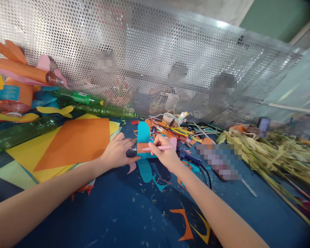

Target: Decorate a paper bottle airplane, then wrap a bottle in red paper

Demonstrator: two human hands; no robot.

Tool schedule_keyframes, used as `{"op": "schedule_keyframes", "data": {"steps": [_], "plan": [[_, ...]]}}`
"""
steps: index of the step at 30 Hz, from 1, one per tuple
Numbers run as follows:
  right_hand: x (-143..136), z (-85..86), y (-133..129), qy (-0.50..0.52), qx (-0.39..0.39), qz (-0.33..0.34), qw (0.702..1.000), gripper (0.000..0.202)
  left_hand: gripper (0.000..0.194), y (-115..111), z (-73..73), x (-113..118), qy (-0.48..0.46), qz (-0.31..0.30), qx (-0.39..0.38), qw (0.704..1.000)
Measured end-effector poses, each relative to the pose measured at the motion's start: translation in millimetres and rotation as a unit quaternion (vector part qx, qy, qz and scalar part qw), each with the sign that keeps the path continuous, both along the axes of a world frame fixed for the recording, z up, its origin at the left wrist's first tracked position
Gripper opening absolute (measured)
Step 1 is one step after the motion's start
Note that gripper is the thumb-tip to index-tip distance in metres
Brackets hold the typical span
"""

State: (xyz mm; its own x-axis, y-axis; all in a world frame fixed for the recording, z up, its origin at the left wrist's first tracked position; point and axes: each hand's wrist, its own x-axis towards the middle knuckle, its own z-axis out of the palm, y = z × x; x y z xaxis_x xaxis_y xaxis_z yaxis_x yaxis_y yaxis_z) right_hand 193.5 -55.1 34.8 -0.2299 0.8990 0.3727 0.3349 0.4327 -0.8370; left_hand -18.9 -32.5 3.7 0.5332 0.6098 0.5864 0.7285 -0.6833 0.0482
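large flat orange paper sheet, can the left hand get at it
Likely yes: the left hand is beside the orange sheet, nothing visible between, though that hand touches a cylinder wrapped in blue and orange paper.

A craft workshop: coloured sheets point(85, 141), paper scraps point(187, 224) and bottles point(80, 97) lie on the tabletop point(105, 217), a perforated screen point(155, 41) behind it.

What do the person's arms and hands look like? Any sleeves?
No sleeves show: the left arm and right arm are bare to the picture's edge. The left grip and right grip are ordinary hands without gloves. No watch or bracelet shows.
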Motion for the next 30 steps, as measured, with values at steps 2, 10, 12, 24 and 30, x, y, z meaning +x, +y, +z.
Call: {"op": "schedule_keyframes", "data": {"steps": [2,10,12,24,30], "plan": [[0.5,0.2,-0.2,-0.004,0.003,-0.011,1.000,0.028,0.060,0.0,0.0,0.0,0.000,0.002,-0.003,1.000],[1.7,-1.5,0.7,-0.001,-0.001,0.013,1.000,0.028,0.062,0.7,-0.7,-0.3,0.001,0.001,0.003,1.000],[1.3,-1.5,0.5,0.004,-0.003,0.007,1.000,0.029,0.061,0.8,-0.9,-0.3,-0.001,0.000,0.004,1.000],[3.4,0.0,2.2,-0.023,0.015,-0.025,0.999,0.026,0.061,-0.3,0.9,0.0,0.015,0.007,0.002,1.000],[2.9,1.4,1.9,-0.030,0.018,-0.023,0.999,0.027,0.062,-0.2,0.5,0.1,0.013,0.008,0.008,1.000]]}}
